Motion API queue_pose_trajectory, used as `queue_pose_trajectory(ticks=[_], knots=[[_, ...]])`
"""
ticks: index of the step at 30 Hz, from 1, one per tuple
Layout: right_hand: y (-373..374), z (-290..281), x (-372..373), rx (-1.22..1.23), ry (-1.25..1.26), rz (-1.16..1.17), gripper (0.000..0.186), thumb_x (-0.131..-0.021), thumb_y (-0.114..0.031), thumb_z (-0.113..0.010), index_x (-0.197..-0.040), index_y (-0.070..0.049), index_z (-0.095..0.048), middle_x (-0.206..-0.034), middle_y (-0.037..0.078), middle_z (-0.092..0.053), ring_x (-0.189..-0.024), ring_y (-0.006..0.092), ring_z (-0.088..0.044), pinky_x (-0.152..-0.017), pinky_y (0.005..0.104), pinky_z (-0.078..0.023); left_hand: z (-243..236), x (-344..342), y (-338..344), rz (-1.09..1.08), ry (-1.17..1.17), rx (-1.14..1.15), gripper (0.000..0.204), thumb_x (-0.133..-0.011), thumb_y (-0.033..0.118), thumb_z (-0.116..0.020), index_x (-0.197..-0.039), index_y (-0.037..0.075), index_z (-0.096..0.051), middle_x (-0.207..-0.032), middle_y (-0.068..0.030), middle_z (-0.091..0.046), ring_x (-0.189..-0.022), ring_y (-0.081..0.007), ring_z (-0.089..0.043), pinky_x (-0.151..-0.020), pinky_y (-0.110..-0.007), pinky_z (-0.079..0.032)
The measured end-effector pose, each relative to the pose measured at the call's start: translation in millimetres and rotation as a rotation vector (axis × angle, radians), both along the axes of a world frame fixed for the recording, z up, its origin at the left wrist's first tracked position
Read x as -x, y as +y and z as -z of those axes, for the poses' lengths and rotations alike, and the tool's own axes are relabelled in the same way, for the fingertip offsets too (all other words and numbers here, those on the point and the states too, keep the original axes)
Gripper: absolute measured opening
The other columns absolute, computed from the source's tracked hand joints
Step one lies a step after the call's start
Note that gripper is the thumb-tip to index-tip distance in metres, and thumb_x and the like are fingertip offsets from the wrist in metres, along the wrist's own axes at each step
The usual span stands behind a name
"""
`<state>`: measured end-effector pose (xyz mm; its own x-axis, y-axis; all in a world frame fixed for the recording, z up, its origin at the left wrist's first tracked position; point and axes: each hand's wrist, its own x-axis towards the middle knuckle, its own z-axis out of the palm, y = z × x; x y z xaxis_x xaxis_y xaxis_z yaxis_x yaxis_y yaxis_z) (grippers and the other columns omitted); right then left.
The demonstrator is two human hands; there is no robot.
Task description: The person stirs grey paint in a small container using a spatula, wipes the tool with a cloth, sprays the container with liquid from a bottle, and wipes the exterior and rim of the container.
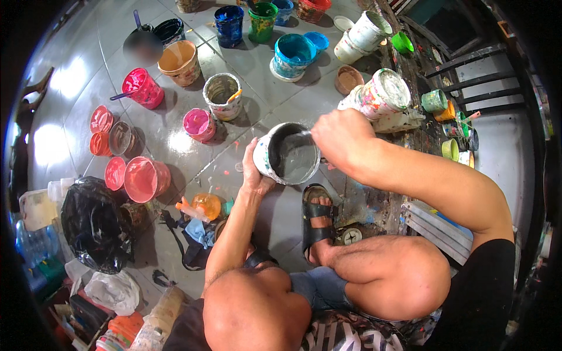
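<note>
A white paint-smeared bucket (264, 153) tilts between my knees and the row of pots, its mouth turned toward my right. Dark grey paint (297, 162) lines its inside. Fingers of my left hand (255, 171) wrap round the bucket's left wall and underside. At the opposite side, my right hand (342, 137) is a closed fist by the rim. A thin pale piece shows between that fist and the paint, too small to name; the rest of what it grips is hidden.
A pink pot (199, 125) and a grey-lined pot (223, 96) stand just beyond the bucket. Farther off is a turquoise pot (293, 57). A white bucket (383, 93) sits beyond my right hand. On the left lie a black plastic bag (91, 225) and a spray bottle (206, 206).
</note>
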<state>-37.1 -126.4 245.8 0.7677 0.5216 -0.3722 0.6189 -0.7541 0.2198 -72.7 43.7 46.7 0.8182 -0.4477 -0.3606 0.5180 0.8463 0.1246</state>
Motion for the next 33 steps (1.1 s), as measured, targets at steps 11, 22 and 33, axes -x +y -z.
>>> queue_pose_trajectory(ticks=[11, 22, 33], knots=[[-4.5, -32.3, 25.6, 0.009, 0.058, -0.154, 0.011, -0.082, -0.014, -0.066, -0.086, -0.006, -0.072, -0.080, 0.011, -0.074, -0.076, 0.0263, -0.075, -0.064, 0.0383, -0.060, 0.2, 1.2, 8.1, -0.022, 0.029, 0.020, 0.058, -0.101, 0.050, -0.044, -0.132, 0.003, -0.060, -0.129, -0.0152, -0.066, -0.117, -0.0313, -0.063, -0.105, -0.050, -0.049], [-5.9, -35.2, 47.7, -0.106, -0.004, 0.023, 0.023, -0.098, -0.029, -0.060, -0.088, -0.008, -0.060, -0.069, 0.009, -0.065, -0.063, 0.0271, -0.068, -0.052, 0.0419, -0.052, 3.3, -7.6, 12.7, -0.037, 0.077, 0.083, 0.063, -0.099, 0.057, -0.038, -0.141, 0.013, -0.055, -0.141, -0.0115, -0.058, -0.127, -0.0356, -0.056, -0.106, -0.059, -0.046], [-57.8, 1.9, 70.5, -0.364, -0.138, 0.226, 0.026, -0.095, -0.024, -0.067, -0.105, -0.001, -0.063, -0.083, 0.016, -0.063, -0.071, 0.0366, -0.064, -0.061, 0.0448, -0.051, 0.4, -10.3, 6.9, 0.034, 0.206, 0.115, 0.074, -0.095, 0.069, -0.035, -0.145, 0.016, -0.051, -0.145, -0.0133, -0.053, -0.131, -0.0383, -0.054, -0.100, -0.062, -0.050]])
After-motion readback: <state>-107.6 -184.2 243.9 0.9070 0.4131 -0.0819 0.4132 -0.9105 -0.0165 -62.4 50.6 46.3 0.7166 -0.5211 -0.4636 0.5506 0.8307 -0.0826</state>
